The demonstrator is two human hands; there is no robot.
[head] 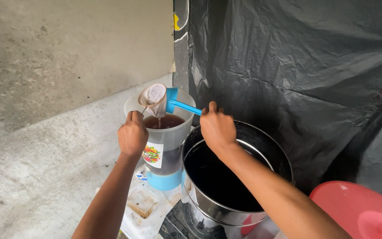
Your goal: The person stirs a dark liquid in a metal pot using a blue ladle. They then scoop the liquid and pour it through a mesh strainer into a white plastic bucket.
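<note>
So the right hand (217, 128) is clenched on the blue handle of a small mesh strainer (153, 98), tipped up over a clear plastic jug (164, 146). A thin stream of brown liquid is dripping out of the mesh bottom into the jug, which is already about two thirds full of the same dark stuff. The left hand (132, 134) is wrapped around the jug's rim and side, holding it steady.

If I were doing this, I'd keep the strainer dead centre over the jug mouth and let it drain out fully before moving it, because the drip lands pretty close to the near rim. The left grip looks like the right idea, since the jug is tall and narrow on a small blue base.

Room is tight. The jug stands just beside a big steel pot (235, 177), nearly touching it, and the pot holds dark liquid too. Both stand on a cluttered little table (149, 221) that doesn't extend much past them, so nothing should get nudged leftward. Black plastic sheeting (297, 57) hangs close behind, a red lid (359, 212) sits at the right, and the concrete floor (45, 146) is open on the left.
</note>
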